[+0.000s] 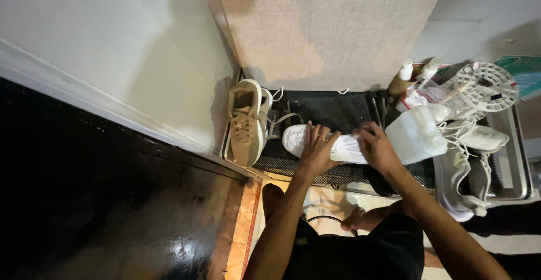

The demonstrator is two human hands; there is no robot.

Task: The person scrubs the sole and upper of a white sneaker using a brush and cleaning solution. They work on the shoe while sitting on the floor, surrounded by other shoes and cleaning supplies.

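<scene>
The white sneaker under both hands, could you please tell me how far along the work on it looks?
Done: nothing shows as finished; I cannot tell how clean any shoe is. In hand: the left hand and right hand both press on the white low-top sneaker lying on the black mesh mat. Left: the beige lace-up sneaker lies untouched beside it, and grey-white sneakers wait at the right, near the white plastic jug.

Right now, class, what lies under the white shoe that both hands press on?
A black mesh mat lies under the white shoe. The left hand and right hand cover its middle.
</scene>
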